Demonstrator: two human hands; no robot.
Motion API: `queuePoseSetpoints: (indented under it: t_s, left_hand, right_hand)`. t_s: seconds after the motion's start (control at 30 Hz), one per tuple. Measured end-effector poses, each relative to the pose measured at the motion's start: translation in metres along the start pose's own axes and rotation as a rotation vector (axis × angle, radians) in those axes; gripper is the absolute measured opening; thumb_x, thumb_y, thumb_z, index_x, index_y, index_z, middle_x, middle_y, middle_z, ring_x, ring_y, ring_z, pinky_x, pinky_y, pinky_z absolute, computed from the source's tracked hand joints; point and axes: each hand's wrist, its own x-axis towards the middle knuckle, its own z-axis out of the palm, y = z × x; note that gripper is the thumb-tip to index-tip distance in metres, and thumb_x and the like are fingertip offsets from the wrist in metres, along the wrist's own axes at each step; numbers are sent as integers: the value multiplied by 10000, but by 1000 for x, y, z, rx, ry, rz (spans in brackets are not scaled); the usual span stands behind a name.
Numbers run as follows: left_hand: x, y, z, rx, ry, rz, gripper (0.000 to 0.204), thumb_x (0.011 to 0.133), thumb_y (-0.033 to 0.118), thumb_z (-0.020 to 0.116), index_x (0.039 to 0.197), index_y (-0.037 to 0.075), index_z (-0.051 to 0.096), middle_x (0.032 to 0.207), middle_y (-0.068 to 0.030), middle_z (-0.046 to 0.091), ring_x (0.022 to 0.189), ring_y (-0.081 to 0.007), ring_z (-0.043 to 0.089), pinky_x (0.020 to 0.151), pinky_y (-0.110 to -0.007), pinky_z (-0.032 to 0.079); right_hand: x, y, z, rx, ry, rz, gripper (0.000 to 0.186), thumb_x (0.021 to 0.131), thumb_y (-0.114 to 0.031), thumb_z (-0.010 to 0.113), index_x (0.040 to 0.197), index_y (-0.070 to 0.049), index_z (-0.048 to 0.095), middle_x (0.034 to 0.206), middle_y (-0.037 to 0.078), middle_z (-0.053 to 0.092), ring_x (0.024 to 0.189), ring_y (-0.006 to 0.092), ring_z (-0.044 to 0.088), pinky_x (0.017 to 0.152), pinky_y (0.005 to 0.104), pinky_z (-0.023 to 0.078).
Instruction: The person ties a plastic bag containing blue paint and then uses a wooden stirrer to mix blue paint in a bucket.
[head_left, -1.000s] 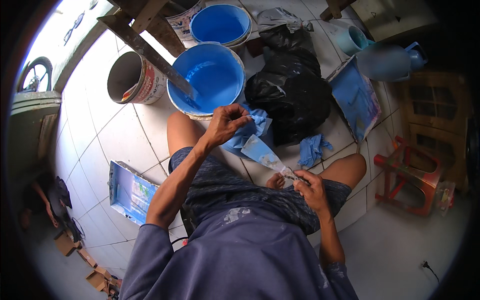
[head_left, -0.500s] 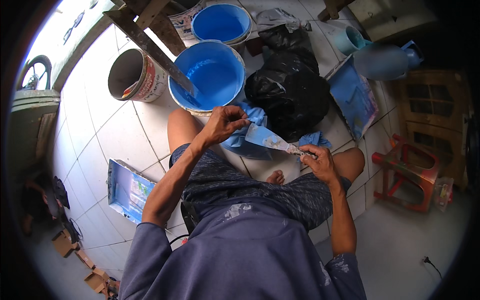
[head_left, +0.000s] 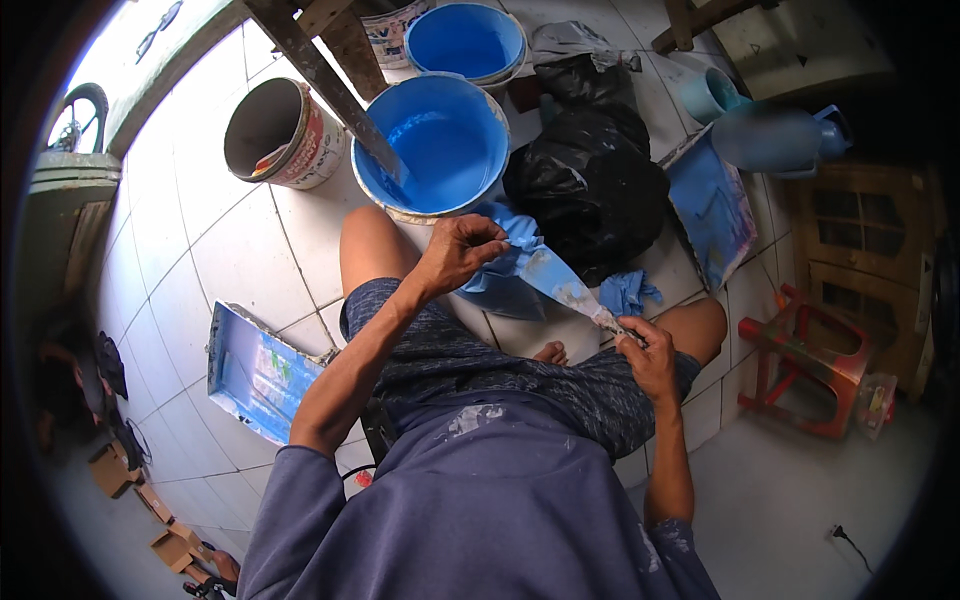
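Since half a second ago: putty knife [head_left: 563, 288] tilted steeper, blade tip drawn up into the blue rag [head_left: 503, 262]; right hand [head_left: 648, 352] dropped slightly toward the right knee. Left hand [head_left: 462, 250] unchanged in place just below the big paint bucket [head_left: 437, 146].

Left hand clenched on the blue rag, fingers pinched over the blade's wide end. Right hand closed around the knife's handle, lower and to the right of the bucket. Blade smeared with blue and pale residue, slanting from the rag down to the right hand, above bare knees and a foot on the tiled floor [head_left: 235, 265].

Big paint bucket filled with blue paint, a wooden stick [head_left: 330, 85] leaning into it from the upper left. Behind the bucket, a smaller blue tub [head_left: 465, 42]. Left of the bucket, an emptied paint can [head_left: 285, 135] lying on its side. Right of the bucket, a black plastic bag [head_left: 590, 185], then a blue paint tray [head_left: 710, 205] and a pale blue jug [head_left: 775, 138]. Below-left of the bucket, a second blue tray [head_left: 255, 370] on the floor. Far right of the bucket, a red stool [head_left: 805, 360]. Small crumpled blue cloth [head_left: 628, 292] just below the black bag.
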Motion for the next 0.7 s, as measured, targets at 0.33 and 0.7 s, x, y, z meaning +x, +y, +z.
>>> queuePoseSetpoints:
  t_s: [0.33,0.7]
  left_hand:
    - [-2,8,4,184,2,57,118,784,61,698,891,14,696,744,-73,608,680,-154,570,616,-304,449]
    - [-5,6,10,145,46,65,106,773,43,693,877,22,696,709,-64,574,678,-159,547,626,-305,439]
  right_hand:
    - [27,22,-3,109,-32,17,255,799,-111,620,997,49,644,726,74,649,660,110,609,611,245,484]
    - [45,31,4,454,-204,197,233,833,-113,566,1009,15,650,701,-19,565,617,28,481,524,174,360]
